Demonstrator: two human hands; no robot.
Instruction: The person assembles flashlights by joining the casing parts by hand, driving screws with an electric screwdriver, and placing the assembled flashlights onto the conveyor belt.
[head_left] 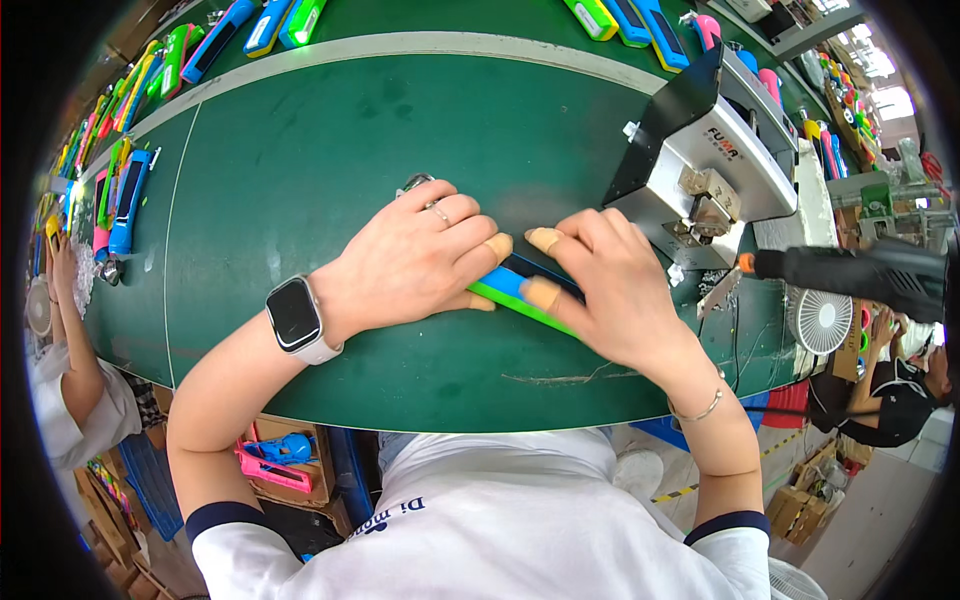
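A long blue-and-green plastic housing (505, 285) with a dark strip along its top lies slantwise just above the green table, between my two hands. My left hand (415, 250) is closed around its far-left end and hides most of that part. A shiny round piece (416, 182) peeks out beyond the left knuckles; I cannot tell if it belongs to the housing. My right hand (610, 285) grips the near-right end, thumb and forefinger pressed along it, slightly blurred. Tan covers wrap several fingertips.
A silver-and-black screw feeder (720, 160) stands right of my right hand. Beside it hangs a black electric screwdriver (850, 275) with an orange tip, near a small white fan (823, 318). Finished-looking coloured housings (128, 200) lie at left. Co-workers sit on both sides.
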